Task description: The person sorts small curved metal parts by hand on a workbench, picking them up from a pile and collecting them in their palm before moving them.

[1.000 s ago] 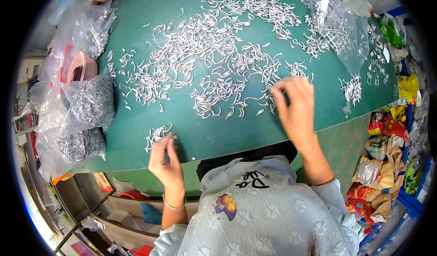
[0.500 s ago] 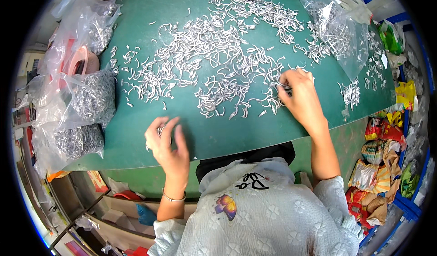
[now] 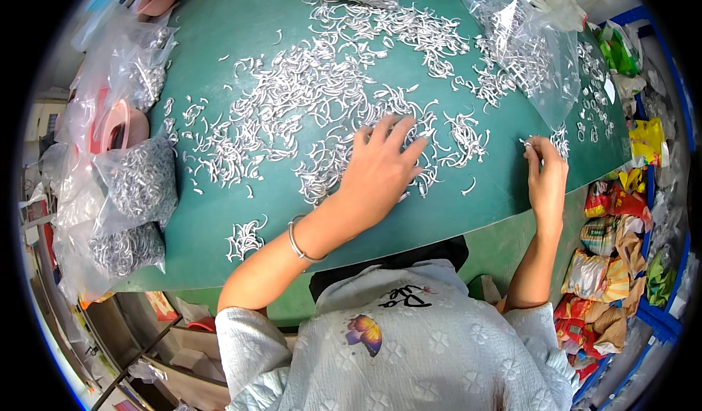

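Observation:
Many small curved silver metal pieces lie in a loose heap across the green table. My left hand is over the near part of the heap, palm down with its fingers spread and fingertips among the pieces. Out to the right, my right hand has its thumb and fingers pinched together on a small silver piece. It is right beside a little pile of pieces, which it partly covers. Another small pile sits alone near the front edge at left.
Clear plastic bags of silver parts line the table's left side, with a pink basket among them. Another bag lies at the far right, near scattered ring-like parts. Blue shelving with colourful packages stands at right.
My left hand has moved from the front left to the heap, uncovering a small pile. My right hand has moved from the heap to the pile at the right.

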{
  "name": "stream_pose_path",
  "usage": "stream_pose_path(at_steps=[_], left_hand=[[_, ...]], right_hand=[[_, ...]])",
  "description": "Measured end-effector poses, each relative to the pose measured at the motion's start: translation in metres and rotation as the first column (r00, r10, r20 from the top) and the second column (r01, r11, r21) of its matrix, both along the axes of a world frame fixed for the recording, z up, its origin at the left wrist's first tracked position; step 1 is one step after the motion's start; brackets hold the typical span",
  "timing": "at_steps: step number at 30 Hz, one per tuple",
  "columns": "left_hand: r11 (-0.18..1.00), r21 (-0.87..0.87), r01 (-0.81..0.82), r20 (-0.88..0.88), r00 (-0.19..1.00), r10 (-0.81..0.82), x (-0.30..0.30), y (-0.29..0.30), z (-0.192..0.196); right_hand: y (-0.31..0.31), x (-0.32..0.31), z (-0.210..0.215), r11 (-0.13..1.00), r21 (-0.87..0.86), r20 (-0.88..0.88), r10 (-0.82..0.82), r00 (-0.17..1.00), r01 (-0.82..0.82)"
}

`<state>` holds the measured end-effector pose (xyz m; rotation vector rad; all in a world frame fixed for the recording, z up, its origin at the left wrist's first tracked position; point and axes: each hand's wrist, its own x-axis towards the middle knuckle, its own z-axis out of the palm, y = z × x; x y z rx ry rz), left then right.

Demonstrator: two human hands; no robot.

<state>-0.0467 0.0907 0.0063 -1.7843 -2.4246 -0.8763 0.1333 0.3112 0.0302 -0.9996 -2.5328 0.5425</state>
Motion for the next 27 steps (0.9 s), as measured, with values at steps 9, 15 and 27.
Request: stream_pose_path(at_steps=[9,15,27], left_hand=[[0.997,-0.043,0.070,0.068,0.995,-0.066,0.033,-0.007,0.005],[0.993,-0.098,0.065,0.030,0.998,-0.062,0.038,-0.023,-0.001],[0.998,-0.023,0.053,0.109,0.993,-0.050,0.049,-0.014,0.010]], right_hand=[[-0.049,-0.022,0.004,0.966,0.159,-0.122,0.225,0.967,-0.204],[-0.066,-0.040,-0.013,0.976,0.131,-0.048,0.179,0.983,-0.171],[-0.059,0.003,-0.004,0.877,-0.021,0.006,0.480,0.877,-0.479]])
